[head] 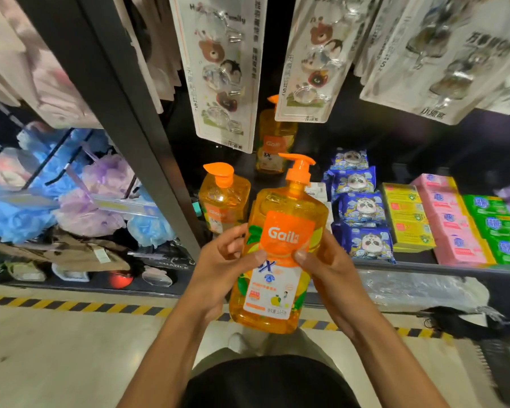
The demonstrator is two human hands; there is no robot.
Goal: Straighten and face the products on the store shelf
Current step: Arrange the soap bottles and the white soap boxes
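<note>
A large orange pump bottle (280, 248) with an orange "Gail" label is held in front of the shelf, label towards me, tilted slightly right at the top. My left hand (221, 269) grips its left side, thumb across the label. My right hand (324, 266) grips the right side, thumb on the label too. Two more orange bottles stand on the dark shelf (424, 267): one bottle (223, 198) at the left front, another bottle (273, 136) farther back, partly hidden by a hanging card.
Blue panda packs (362, 207), yellow boxes (407, 216), pink boxes (451, 219) and green boxes (498, 228) fill the shelf's right side. Hook cards (221, 72) hang overhead. A black upright post (124, 113) divides off bath sponges (71, 195) at left. Hazard tape (71, 304) lines the floor.
</note>
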